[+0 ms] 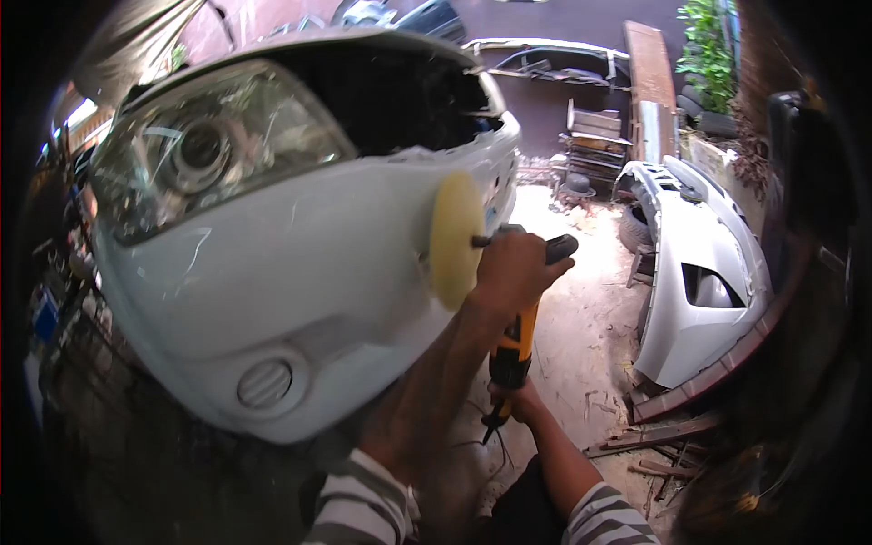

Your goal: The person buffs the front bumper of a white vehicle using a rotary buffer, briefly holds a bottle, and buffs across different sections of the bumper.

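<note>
A yellow and black polisher (516, 341) is held between both hands. My left hand (513, 266) is closed around its front end, by the black handle (561, 249). Lower down, my right hand (520, 401) wraps the rear of the body, where a cord hangs. The round yellow foam pad (459, 241) is edge-on against or very close to the white car bumper (272, 300); I cannot tell whether they touch. Above the bumper's left part sits a large headlight (204, 150), and a round fog lamp (265, 382) is set low in the bumper.
A second white bumper (690, 263) stands on the right, beside a tyre (634, 229). Stacked boards (595, 150) and a tall rusty plank (649, 68) lean near the back wall. Wood scraps (668, 445) lie on the floor at lower right.
</note>
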`<act>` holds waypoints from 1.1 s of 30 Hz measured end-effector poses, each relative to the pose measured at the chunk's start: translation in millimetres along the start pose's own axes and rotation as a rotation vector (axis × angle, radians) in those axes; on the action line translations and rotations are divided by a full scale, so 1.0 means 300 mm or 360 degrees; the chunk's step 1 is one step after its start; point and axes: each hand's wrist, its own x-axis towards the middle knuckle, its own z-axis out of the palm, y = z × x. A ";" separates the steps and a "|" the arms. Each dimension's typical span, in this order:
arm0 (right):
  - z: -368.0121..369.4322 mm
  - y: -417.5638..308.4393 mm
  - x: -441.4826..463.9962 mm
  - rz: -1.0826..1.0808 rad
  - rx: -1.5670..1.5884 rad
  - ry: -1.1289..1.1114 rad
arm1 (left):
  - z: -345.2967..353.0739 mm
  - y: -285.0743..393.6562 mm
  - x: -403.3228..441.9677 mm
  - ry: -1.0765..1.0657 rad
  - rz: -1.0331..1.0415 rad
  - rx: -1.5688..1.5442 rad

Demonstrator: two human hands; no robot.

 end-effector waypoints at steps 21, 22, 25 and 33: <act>0.768 0.115 -0.524 -0.0138 -0.1044 -0.2197 | -0.804 0.311 -1.764 0.0830 -0.0804 0.1364; 0.808 0.170 -0.531 -0.0149 -0.1072 -0.2221 | -0.821 0.299 -1.842 0.0965 -0.1317 0.0879; 0.897 0.338 -0.568 -0.0034 -0.0871 -0.2422 | -0.808 0.223 -2.038 0.1217 -0.1752 0.0473; 1.008 0.354 -0.319 0.0253 -0.0954 -0.3004 | -0.879 0.306 -1.842 0.0799 -0.2105 0.0590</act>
